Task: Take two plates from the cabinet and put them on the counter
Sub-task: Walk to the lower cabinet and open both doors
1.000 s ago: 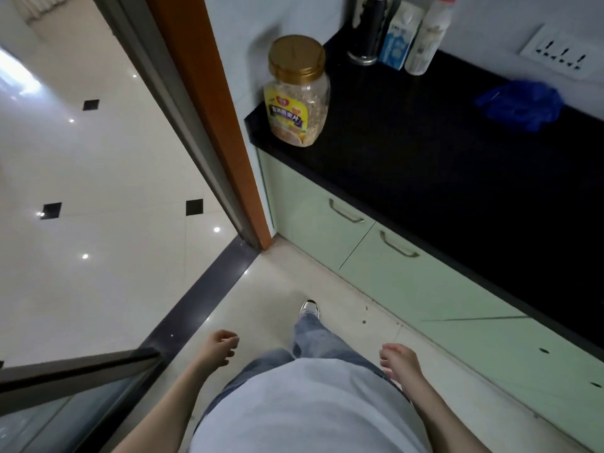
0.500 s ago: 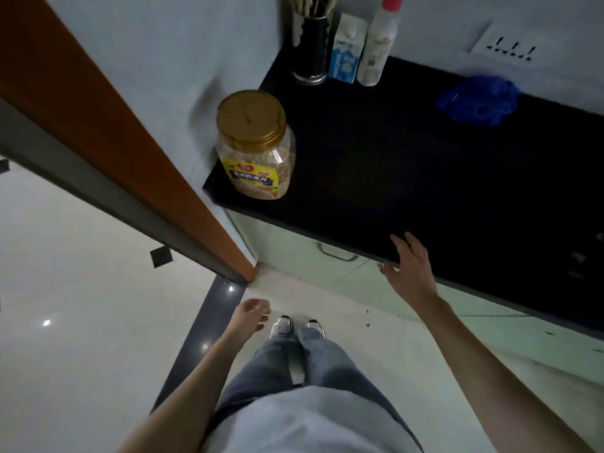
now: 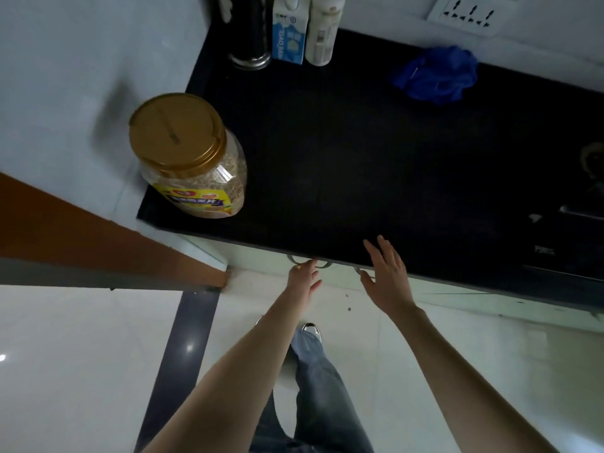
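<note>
A clear jar with a gold lid (image 3: pixel 188 158) stands at the left front corner of the black bench (image 3: pixel 359 165). Behind the jar, against the wall, are a dark cylinder (image 3: pixel 250 37), a blue and white carton (image 3: pixel 289 37) and a white bottle (image 3: pixel 323 34). To the right of the jar, far back on the bench, lies a crumpled blue cloth (image 3: pixel 436 75).

The left hand (image 3: pixel 302 276) is spread and empty, its fingertips at a metal handle (image 3: pixel 323 263) on the pale green cabinet (image 3: pixel 261 253) just under the bench's front edge. The right hand (image 3: pixel 387 276) is also spread wide and empty, over that edge, right of the jar. The plates are not visible; the cabinet front looks closed.
</note>
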